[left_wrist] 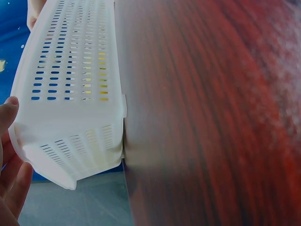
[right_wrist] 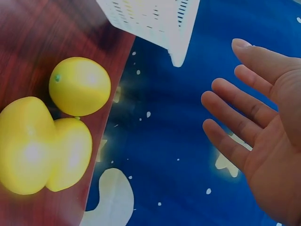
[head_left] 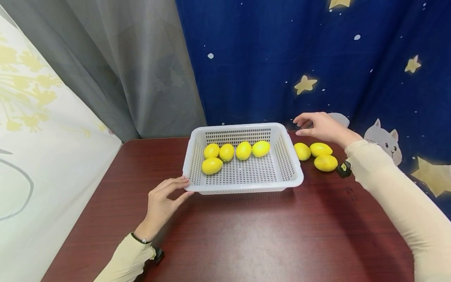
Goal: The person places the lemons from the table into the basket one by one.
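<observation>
A white plastic basket (head_left: 243, 187) with slotted walls stands on the table, and several yellow lemons (head_left: 226, 152) lie on its floor toward the left and back. My left hand (head_left: 163, 201) grips the basket's front left corner, thumb and fingers at the rim; the left wrist view shows the fingertips (left_wrist: 24, 173) right at that corner. Over the table's back edge, beyond the basket's right side, my right hand (head_left: 322, 126) hovers with nothing in it. Its fingers are spread and loosely extended in the right wrist view. Three lemons (right_wrist: 80, 86) lie together on the table below it.
The dark red wooden table (head_left: 253, 235) ends at the back against a blue curtain (head_left: 253, 70) with stars and a grey curtain (head_left: 141, 70). A white patterned cloth (head_left: 42, 164) hangs along the left side.
</observation>
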Motion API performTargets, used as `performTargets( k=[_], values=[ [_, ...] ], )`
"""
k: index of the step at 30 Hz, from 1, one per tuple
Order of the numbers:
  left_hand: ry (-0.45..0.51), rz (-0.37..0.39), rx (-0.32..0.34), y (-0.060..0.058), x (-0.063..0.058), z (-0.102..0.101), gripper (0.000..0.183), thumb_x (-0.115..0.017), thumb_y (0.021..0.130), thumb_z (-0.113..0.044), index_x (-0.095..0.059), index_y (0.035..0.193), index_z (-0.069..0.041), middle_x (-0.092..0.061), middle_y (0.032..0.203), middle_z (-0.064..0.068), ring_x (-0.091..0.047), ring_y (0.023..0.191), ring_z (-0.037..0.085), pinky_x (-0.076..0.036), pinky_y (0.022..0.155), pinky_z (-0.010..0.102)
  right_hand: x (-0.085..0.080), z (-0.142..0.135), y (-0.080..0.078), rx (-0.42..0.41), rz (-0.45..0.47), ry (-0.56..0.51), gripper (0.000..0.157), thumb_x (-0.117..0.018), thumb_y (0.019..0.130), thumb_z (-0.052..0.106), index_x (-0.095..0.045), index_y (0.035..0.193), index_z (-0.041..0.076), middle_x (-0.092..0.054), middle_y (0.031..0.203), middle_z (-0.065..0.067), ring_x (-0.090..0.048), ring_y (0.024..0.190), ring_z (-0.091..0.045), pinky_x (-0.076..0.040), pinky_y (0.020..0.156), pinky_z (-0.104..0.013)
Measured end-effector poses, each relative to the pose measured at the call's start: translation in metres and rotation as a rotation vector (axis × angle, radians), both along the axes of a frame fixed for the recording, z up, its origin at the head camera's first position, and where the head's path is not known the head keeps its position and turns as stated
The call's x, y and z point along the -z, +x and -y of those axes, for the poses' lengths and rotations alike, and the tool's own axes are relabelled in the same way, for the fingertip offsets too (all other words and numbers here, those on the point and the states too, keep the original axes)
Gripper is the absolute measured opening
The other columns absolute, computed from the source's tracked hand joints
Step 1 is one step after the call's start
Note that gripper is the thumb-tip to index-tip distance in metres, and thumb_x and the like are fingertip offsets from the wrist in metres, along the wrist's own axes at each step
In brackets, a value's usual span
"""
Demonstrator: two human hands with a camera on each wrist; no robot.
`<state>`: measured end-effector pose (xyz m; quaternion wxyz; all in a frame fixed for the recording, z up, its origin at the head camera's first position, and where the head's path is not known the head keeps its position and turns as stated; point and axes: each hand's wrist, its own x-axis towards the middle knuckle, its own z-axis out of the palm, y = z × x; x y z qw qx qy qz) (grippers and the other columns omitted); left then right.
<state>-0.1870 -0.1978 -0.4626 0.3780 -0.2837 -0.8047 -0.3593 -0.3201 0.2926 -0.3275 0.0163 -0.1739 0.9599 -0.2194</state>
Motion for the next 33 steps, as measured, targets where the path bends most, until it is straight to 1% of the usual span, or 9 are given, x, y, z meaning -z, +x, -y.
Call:
performTargets(
  k=[4, 6, 8, 10, 12, 16, 20, 27, 33],
  values=[
    [0.008, -0.001, 0.002, 0.000, 0.000, 0.000, 0.035, -0.082, 0.079, -0.038, -0.079, 0.099, -0.010, -0.078, 0.101, 0.003, -0.072, 0.098, 0.020, -0.045, 0.100, 0.008, 0.005, -0.002, 0.000, 0.002, 0.004, 0.003, 0.044, -0.068, 0.094, 0.029, -0.058, 0.133, 0.013, -0.065, 0.125, -0.015, -0.062, 0.113, -0.032, -0.051, 0.099, -0.055],
    [0.008, 0.000, 0.002, 0.000, 0.000, -0.001, 0.033, -0.086, 0.075, -0.032, -0.079, 0.099, -0.010, -0.078, 0.101, 0.003, -0.072, 0.098, 0.020, -0.045, 0.099, 0.008, 0.008, -0.003, -0.001, 0.007, 0.008, 0.006, 0.044, -0.068, 0.094, 0.029, -0.058, 0.133, 0.013, -0.065, 0.125, -0.016, -0.062, 0.113, -0.033, -0.051, 0.100, -0.055],
    [0.005, 0.001, 0.000, 0.000, 0.000, 0.000, 0.034, -0.091, 0.069, -0.021, -0.079, 0.099, -0.010, -0.077, 0.101, 0.003, -0.072, 0.098, 0.019, -0.045, 0.100, 0.008, 0.012, -0.004, -0.001, 0.010, 0.015, 0.010, 0.044, -0.068, 0.094, 0.028, -0.057, 0.133, 0.012, -0.064, 0.126, -0.016, -0.061, 0.114, -0.033, -0.051, 0.099, -0.056],
    [0.000, 0.002, -0.002, 0.000, 0.000, 0.000, 0.039, -0.093, 0.063, -0.011, -0.079, 0.099, -0.010, -0.077, 0.102, 0.003, -0.072, 0.099, 0.019, -0.045, 0.100, 0.008, 0.015, -0.004, -0.001, 0.007, 0.020, 0.015, 0.043, -0.068, 0.094, 0.027, -0.057, 0.133, 0.011, -0.064, 0.125, -0.017, -0.060, 0.113, -0.034, -0.051, 0.099, -0.056],
    [-0.004, 0.003, -0.006, 0.000, 0.000, 0.000, 0.042, -0.093, 0.060, -0.006, -0.079, 0.099, -0.011, -0.077, 0.101, 0.004, -0.072, 0.099, 0.018, -0.045, 0.100, 0.008, 0.019, -0.005, -0.001, 0.003, 0.015, 0.025, 0.042, -0.068, 0.094, 0.024, -0.057, 0.133, 0.011, -0.064, 0.124, -0.018, -0.060, 0.113, -0.035, -0.051, 0.098, -0.056],
    [-0.004, 0.001, -0.007, -0.001, 0.001, 0.001, 0.040, -0.093, 0.061, -0.008, -0.079, 0.098, -0.011, -0.077, 0.100, 0.005, -0.071, 0.100, 0.015, -0.046, 0.099, 0.009, 0.026, -0.007, -0.002, -0.001, 0.002, 0.043, 0.041, -0.068, 0.093, 0.020, -0.058, 0.132, 0.009, -0.065, 0.123, -0.018, -0.061, 0.112, -0.036, -0.051, 0.098, -0.056],
    [-0.003, 0.002, -0.006, -0.002, 0.001, 0.001, 0.038, -0.092, 0.062, -0.010, -0.079, 0.098, -0.010, -0.077, 0.100, 0.005, -0.072, 0.100, 0.016, -0.046, 0.100, 0.009, 0.032, -0.009, -0.005, -0.009, -0.008, 0.053, 0.041, -0.068, 0.093, 0.019, -0.059, 0.131, 0.009, -0.065, 0.124, -0.019, -0.061, 0.113, -0.037, -0.050, 0.099, -0.058],
    [-0.011, 0.008, -0.012, -0.002, 0.001, 0.002, 0.038, -0.092, 0.063, -0.011, -0.079, 0.099, -0.011, -0.077, 0.101, 0.005, -0.071, 0.101, 0.015, -0.045, 0.100, 0.008, 0.045, -0.014, -0.008, 0.007, 0.003, 0.063, 0.043, -0.069, 0.093, 0.022, -0.059, 0.132, 0.007, -0.065, 0.124, -0.021, -0.060, 0.114, -0.037, -0.047, 0.101, -0.059],
    [-0.013, 0.011, -0.014, -0.002, 0.001, 0.001, 0.040, -0.093, 0.061, -0.009, -0.079, 0.099, -0.011, -0.077, 0.101, 0.005, -0.071, 0.101, 0.015, -0.045, 0.100, 0.008, 0.054, -0.016, -0.010, 0.029, 0.009, 0.065, 0.044, -0.069, 0.093, 0.025, -0.059, 0.131, 0.006, -0.066, 0.125, -0.020, -0.061, 0.114, -0.036, -0.049, 0.100, -0.059]
  ],
)
